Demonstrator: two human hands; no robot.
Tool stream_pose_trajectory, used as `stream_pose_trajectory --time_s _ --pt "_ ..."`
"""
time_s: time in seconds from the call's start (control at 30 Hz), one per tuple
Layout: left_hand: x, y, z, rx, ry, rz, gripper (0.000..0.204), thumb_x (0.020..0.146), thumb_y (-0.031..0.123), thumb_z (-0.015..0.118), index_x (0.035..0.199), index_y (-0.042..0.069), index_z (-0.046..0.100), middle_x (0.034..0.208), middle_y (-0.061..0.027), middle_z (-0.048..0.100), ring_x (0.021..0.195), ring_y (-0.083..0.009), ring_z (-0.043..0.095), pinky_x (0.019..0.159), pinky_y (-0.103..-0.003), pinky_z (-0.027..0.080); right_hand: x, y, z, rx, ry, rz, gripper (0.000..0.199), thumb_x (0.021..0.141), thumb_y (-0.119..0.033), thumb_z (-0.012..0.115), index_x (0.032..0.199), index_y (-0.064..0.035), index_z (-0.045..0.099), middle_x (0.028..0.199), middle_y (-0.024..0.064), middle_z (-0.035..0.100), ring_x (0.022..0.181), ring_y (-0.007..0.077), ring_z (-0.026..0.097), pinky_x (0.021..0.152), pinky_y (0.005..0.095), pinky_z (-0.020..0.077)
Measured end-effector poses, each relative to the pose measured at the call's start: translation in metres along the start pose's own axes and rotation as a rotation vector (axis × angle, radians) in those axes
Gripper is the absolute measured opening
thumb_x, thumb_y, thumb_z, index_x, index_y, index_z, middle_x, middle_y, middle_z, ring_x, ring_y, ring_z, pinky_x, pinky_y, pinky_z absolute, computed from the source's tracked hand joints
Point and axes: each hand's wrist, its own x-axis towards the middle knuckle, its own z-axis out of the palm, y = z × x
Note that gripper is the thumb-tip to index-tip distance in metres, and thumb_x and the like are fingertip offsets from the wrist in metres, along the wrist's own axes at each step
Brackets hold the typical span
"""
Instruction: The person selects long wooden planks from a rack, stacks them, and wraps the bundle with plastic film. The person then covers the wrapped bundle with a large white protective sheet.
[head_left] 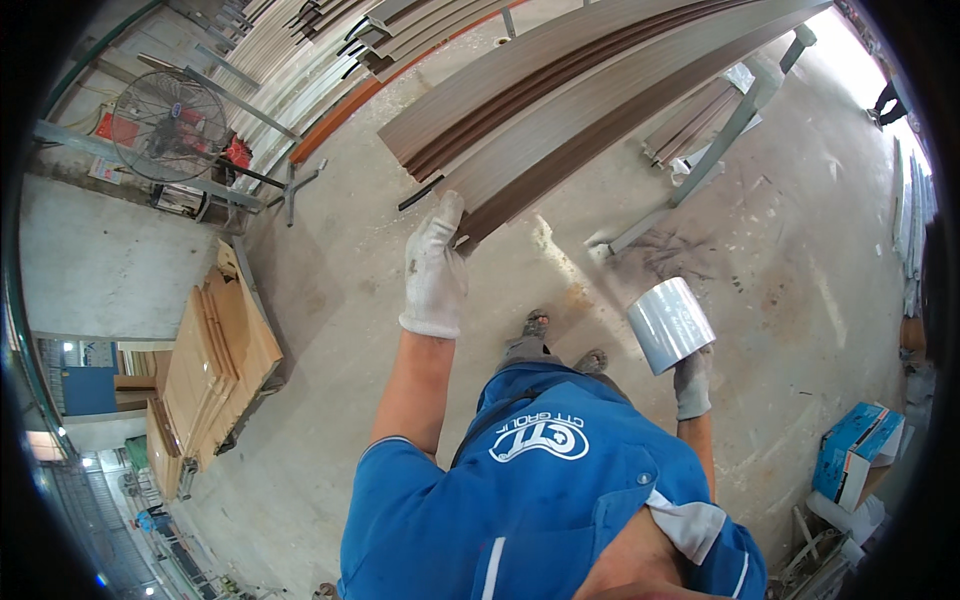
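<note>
Left hand point(435, 275) touches the near end of the front brown profile point(600, 122); can't tell if it's closed. Your right point(692, 385) grips the silver roll point(668, 325). Profile's long axis runs ahead-right; left's nearer. Floor point(545, 265) between, stand leg point(640, 230) beyond roll.

The gloved left hand point(436, 278) reaches farther forward than the right hand point(692, 386).
</note>
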Motion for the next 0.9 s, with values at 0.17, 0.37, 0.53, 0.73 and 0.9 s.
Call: stream_pose_trajectory --time_s 0.17,0.37,0.53,0.73,0.9 --pt "0.010 0.003 0.003 -0.089 -0.062 -0.009 0.019 0.093 0.018 0.070 0.109 0.007 0.071 0.104 -0.0019 0.069 0.097 -0.0141 0.064 0.085 -0.032 0.051 0.007 0.013 -0.002 -0.017 -0.027 -0.012 0.037 0.094 -0.004 0.061 0.130 0.0020 0.062 0.118 0.0134 0.071 0.095 0.0212 0.073 0.068 0.0347 0.0609" --pt "0.016 0.005 0.000 -0.173 -0.118 -0.081 0.015 0.093 0.012 0.068 0.107 0.006 0.069 0.103 -0.0036 0.069 0.098 -0.0164 0.066 0.087 -0.035 0.054 0.009 0.025 0.006 0.028 -0.012 -0.039 0.038 0.094 -0.002 0.060 0.132 0.0024 0.061 0.121 0.0116 0.070 0.100 0.0207 0.072 0.074 0.0339 0.0605" --pt "0.018 0.005 -0.011 -0.246 -0.193 -0.136 0.037 0.094 0.015 0.070 0.128 0.006 0.058 0.123 -0.0090 0.066 0.114 -0.0239 0.064 0.097 -0.042 0.050 0.012 0.029 0.017 0.014 0.064 0.052 0.037 0.094 -0.001 0.061 0.130 0.0025 0.062 0.121 0.0121 0.070 0.099 0.0213 0.072 0.078 0.0346 0.0596" --pt "0.020 -0.001 -0.030 -0.220 -0.291 -0.112 0.039 0.099 0.023 0.069 0.132 0.006 0.057 0.128 -0.0084 0.065 0.117 -0.0243 0.062 0.099 -0.043 0.050 0.017 0.034 0.029 -0.092 0.020 0.087 0.031 0.094 -0.001 0.060 0.124 0.0035 0.065 0.112 0.0136 0.073 0.095 0.0222 0.072 0.082 0.0342 0.0575" --pt "0.019 -0.009 -0.037 -0.223 -0.111 -0.156 0.045 0.099 0.032 0.069 0.136 0.008 0.057 0.130 -0.0069 0.065 0.121 -0.0245 0.060 0.102 -0.044 0.050 0.017 0.023 0.049 -0.061 -0.087 -0.011 0.033 0.087 0.003 0.054 0.116 0.0054 0.069 0.109 0.0128 0.074 0.095 0.0194 0.069 0.086 0.0328 0.0545"
